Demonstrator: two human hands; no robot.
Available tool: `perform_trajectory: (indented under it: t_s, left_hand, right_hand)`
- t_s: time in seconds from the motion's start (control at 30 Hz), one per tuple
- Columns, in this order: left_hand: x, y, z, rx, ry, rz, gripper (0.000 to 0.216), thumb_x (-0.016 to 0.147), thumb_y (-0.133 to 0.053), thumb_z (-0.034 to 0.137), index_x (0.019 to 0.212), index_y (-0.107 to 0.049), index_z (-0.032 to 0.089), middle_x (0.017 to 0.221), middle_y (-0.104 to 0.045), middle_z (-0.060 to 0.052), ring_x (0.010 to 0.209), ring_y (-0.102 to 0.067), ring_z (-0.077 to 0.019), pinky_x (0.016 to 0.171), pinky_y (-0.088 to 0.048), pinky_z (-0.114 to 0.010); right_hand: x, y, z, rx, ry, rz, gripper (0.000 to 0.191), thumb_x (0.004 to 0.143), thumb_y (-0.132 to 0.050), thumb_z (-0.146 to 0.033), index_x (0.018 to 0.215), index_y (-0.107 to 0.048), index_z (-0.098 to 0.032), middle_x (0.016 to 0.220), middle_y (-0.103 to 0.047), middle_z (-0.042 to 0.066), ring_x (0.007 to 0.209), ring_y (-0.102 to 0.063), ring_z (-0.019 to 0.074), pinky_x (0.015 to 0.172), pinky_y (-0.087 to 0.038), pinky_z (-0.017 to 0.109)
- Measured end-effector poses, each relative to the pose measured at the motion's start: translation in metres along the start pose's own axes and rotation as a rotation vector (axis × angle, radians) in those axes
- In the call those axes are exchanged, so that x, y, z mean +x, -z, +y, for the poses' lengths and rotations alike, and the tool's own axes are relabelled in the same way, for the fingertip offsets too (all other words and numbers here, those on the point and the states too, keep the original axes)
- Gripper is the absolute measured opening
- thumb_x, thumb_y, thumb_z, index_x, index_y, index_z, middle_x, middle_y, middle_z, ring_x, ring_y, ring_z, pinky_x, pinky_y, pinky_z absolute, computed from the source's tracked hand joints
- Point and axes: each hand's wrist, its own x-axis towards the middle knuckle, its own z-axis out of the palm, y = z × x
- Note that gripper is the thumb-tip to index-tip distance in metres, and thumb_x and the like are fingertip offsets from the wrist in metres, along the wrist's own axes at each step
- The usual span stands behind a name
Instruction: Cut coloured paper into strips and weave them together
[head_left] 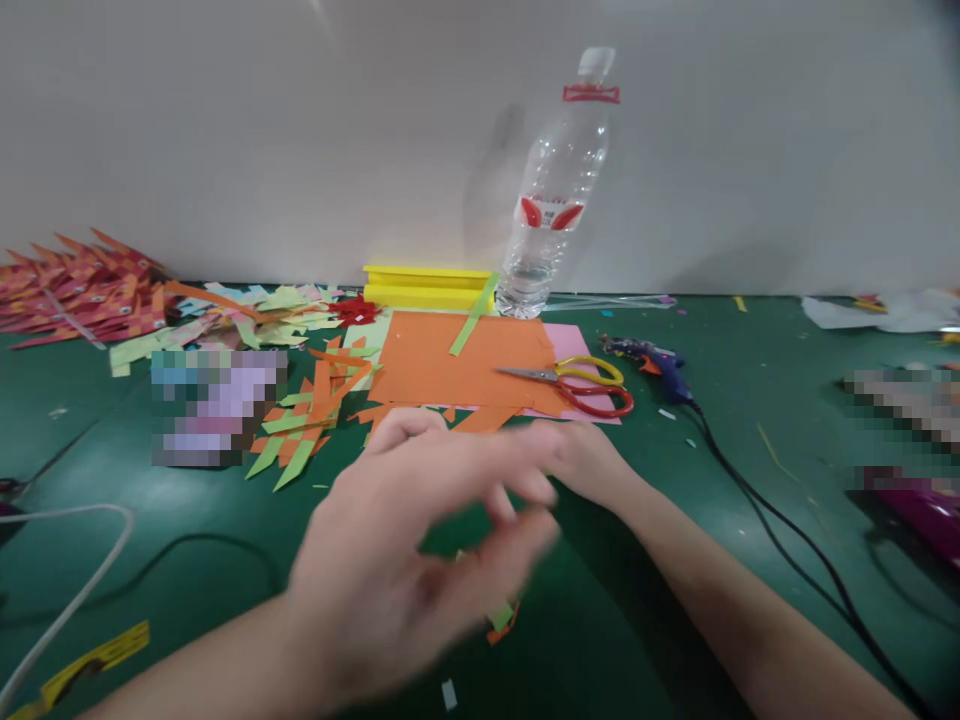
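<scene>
My left hand [409,540] is raised over the table in front of me and slightly blurred. Its thumb stands apart from the curved fingers, and no object shows between them. Behind it, my right hand [581,455] reaches in from the right; its fingers are mostly hidden by the left one. Just beyond both hands lies a sheet of orange paper [442,355], with scissors [592,385] resting on its right part, yellow and red handles apart. Woven orange and green paper strips [311,410] lie left of the sheet. A small orange and green paper piece [501,622] is partly visible below my left hand.
A tilted plastic bottle [551,200] stands by the wall beside a yellow folded strip [427,288]. At right lies a blue glue gun [660,368] with its black cord [750,490]. Paper scraps [262,315] and red folded paper pieces [82,290] pile up at left.
</scene>
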Motion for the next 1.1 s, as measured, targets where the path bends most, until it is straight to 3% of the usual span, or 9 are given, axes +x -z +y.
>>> perform_trajectory:
  t_s: [0.07,0.13,0.23,0.4,0.47,0.57,0.77,0.97,1.1]
  left_hand:
    - [0.001,-0.024,-0.008,-0.069,0.046,0.097,0.045,0.096,-0.045,0.015,0.139,-0.035,0.028,0.098,-0.071,0.0,0.081,-0.068,-0.0146,0.079,-0.052,-0.034]
    - [-0.005,-0.05,-0.022,-0.005,-0.02,0.023,0.028,0.096,-0.047,0.017,0.123,-0.051,0.024,0.104,-0.071,-0.002,0.092,-0.067,-0.0171,0.082,-0.048,-0.034]
    - [-0.02,-0.074,-0.041,0.115,-0.109,-0.166,0.024,0.098,-0.046,0.02,0.121,-0.054,0.021,0.108,-0.071,-0.004,0.098,-0.065,-0.0185,0.095,-0.041,-0.039]
    - [-0.032,-0.077,-0.053,0.128,-0.209,-0.382,0.037,0.1,-0.044,0.03,0.135,-0.044,0.019,0.127,-0.064,-0.007,0.116,-0.059,-0.0202,0.11,-0.028,-0.043]
    - [-0.032,-0.077,-0.056,0.126,-0.204,-0.388,0.035,0.1,-0.043,0.028,0.134,-0.047,0.019,0.131,-0.062,-0.006,0.12,-0.057,-0.0201,0.112,-0.027,-0.042]
    - [-0.031,-0.078,-0.064,0.055,-0.204,-0.394,0.029,0.101,-0.042,0.025,0.128,-0.054,0.024,0.131,-0.062,-0.001,0.121,-0.056,-0.0172,0.114,-0.025,-0.04]
    - [-0.026,-0.073,-0.073,-0.018,-0.229,-0.382,0.025,0.1,-0.045,0.026,0.116,-0.064,0.026,0.115,-0.071,0.003,0.115,-0.06,-0.0163,0.117,-0.022,-0.043]
    - [-0.027,-0.072,-0.068,0.058,-0.255,-0.338,0.024,0.099,-0.048,0.028,0.088,-0.067,0.021,0.102,-0.073,0.001,0.109,-0.063,-0.0181,0.119,-0.019,-0.046]
    - [-0.027,-0.075,-0.063,0.022,-0.276,-0.398,0.023,0.099,-0.046,0.024,0.116,-0.061,0.023,0.121,-0.067,-0.002,0.116,-0.059,-0.0167,0.117,-0.026,-0.043]
  right_hand:
    - [-0.001,0.001,-0.002,-0.011,0.014,-0.008,0.035,0.092,-0.047,-0.047,0.07,-0.056,-0.021,0.06,-0.061,0.0,0.056,-0.051,0.0149,0.055,-0.027,0.025]
    - [-0.002,0.001,-0.005,-0.031,0.043,-0.017,0.035,0.093,-0.047,-0.046,0.071,-0.057,-0.021,0.06,-0.061,0.0,0.055,-0.052,0.0143,0.055,-0.027,0.025]
    - [-0.003,0.0,-0.008,-0.11,0.084,0.011,0.042,0.096,-0.04,-0.048,0.069,-0.058,-0.02,0.061,-0.061,0.002,0.057,-0.053,0.0152,0.056,-0.027,0.025]
    - [-0.003,0.011,0.009,-0.238,-0.078,0.359,0.046,0.098,-0.032,-0.044,0.076,-0.063,-0.019,0.066,-0.065,0.006,0.061,-0.057,0.0189,0.056,-0.031,0.028]
    - [-0.002,0.019,0.025,-0.223,-0.069,0.559,0.035,0.097,-0.034,-0.035,0.091,-0.064,-0.019,0.086,-0.07,0.009,0.076,-0.062,0.0216,0.067,-0.042,0.03]
    - [0.0,0.027,0.052,-0.285,-0.048,0.637,0.024,0.092,-0.04,-0.026,0.102,-0.061,-0.019,0.1,-0.067,0.013,0.098,-0.058,0.0284,0.083,-0.046,0.039]
    - [0.004,0.023,0.093,-0.319,-0.175,0.524,0.025,0.084,-0.048,-0.023,0.105,-0.062,-0.016,0.101,-0.067,0.015,0.104,-0.056,0.033,0.089,-0.047,0.048]
    - [0.003,0.03,0.089,-0.302,-0.135,0.428,0.034,0.086,-0.053,-0.027,0.117,-0.063,-0.021,0.107,-0.069,0.012,0.105,-0.057,0.033,0.092,-0.044,0.053]
    - [0.004,0.034,0.084,-0.205,-0.031,0.313,0.041,0.088,-0.047,-0.018,0.126,-0.058,-0.025,0.123,-0.065,0.009,0.112,-0.058,0.0289,0.098,-0.043,0.05]
